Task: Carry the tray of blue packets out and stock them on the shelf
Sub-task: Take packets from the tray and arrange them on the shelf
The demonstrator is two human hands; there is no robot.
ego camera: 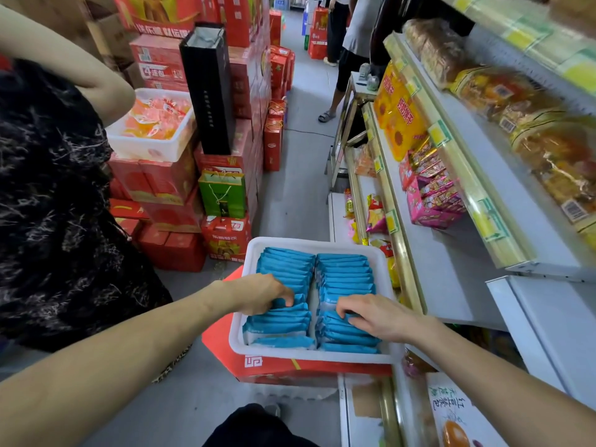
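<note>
Both hands reach down into the white tray (240, 321) of blue packets (342, 272). On the left row, the left hand (263, 293) has its fingers curled down among the packets, fingertips tucked between two of them; whether it has actually pinched one cannot be told. On the right row, the right hand (374, 314) lies with fingers bent and spread over the packets, fingertips pressing into them, no packet lifted clear.

Inside the tray the packets stand on edge in two neat rows, side by side, filling most of it. A red carton (290, 369) sits under the tray on the floor of the aisle, just beside the lower edge of the shelf (451, 262) at right.

That shelf runs up the right side in tiers with pale yellow rails; a pink box of snacks (432, 201) and yellow sunflower packs (403, 124) sit on it, with bagged bread (548, 150) on the tier above. To the left of the aisle rise stacks of red gift boxes (167, 185), one topped by another white tray of orange sweets (154, 124), with a tall black box (209, 88) and a green bag (222, 195) near them. A person in a dark patterned top (58, 204) stands close on the left, and two more people stand far up the aisle
</note>
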